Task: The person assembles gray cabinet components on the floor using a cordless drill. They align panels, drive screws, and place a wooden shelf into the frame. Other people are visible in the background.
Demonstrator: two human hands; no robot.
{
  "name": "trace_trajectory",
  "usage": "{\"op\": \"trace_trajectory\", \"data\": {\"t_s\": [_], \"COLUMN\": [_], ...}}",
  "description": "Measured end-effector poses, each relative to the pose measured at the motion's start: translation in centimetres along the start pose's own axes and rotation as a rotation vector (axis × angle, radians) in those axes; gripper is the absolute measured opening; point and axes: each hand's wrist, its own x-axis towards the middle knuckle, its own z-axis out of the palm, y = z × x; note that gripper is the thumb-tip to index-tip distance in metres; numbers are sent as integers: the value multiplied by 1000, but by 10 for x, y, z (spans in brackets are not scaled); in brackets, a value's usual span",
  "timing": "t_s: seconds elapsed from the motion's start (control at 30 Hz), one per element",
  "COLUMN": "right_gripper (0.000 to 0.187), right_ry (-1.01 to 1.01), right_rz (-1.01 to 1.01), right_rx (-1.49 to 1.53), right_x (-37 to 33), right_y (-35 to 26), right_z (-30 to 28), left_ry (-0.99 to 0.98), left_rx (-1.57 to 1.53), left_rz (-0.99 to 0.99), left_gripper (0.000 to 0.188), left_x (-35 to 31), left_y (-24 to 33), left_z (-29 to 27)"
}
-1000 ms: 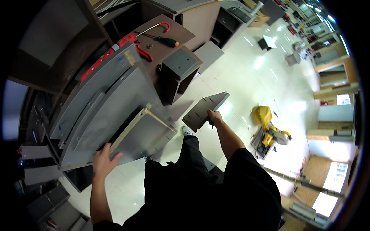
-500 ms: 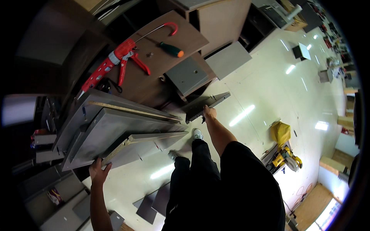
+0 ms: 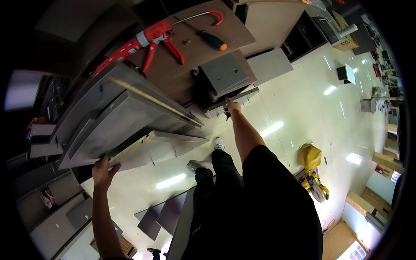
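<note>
On the left, my left hand [image 3: 103, 174] is wrapped round the lower edge of a large grey panel [image 3: 162, 149] with a raw chipboard edge. More grey panels [image 3: 130, 115] lean upright just behind it. Ahead, my right hand [image 3: 233, 108] is closed at the near edge of a narrow grey board [image 3: 249, 96], which lies close against the brown furniture. Small pegs or fittings show along that board's edge. Something small and dark sits under my right fingers; I cannot make out what it is.
A red caulking gun [image 3: 149, 39] and a green-and-orange screwdriver [image 3: 212, 40] lie on a brown board [image 3: 234, 32]. A grey box-like piece [image 3: 225, 73] stands beside it. A yellow saw with a dust bag [image 3: 311, 157] is on the floor at right; dark boards [image 3: 171, 212] lie behind my feet.
My right hand has swung the narrow board up and away from me, against the brown furniture. My left hand keeps its hold on the large panel. The view has shifted slightly.
</note>
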Motion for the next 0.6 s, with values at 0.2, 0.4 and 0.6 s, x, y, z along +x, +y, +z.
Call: {"op": "trace_trajectory", "data": {"t_s": [0.2, 0.4, 0.6], "right_gripper": [25, 24, 21], "right_ry": [-218, -297, -430], "right_rz": [-129, -88, -643], "right_rx": [-147, -621, -1719], "right_x": [-16, -175, -207], "right_y": [87, 174, 326], "right_z": [-53, -117, -290], "left_ry": [-38, -69, 8], "left_rx": [84, 21, -17], "left_rz": [-28, -115, -40], "left_gripper": [62, 70, 69], "left_x": [3, -13, -13], "left_y": [-8, -4, 1], "left_z": [3, -11, -14]}}
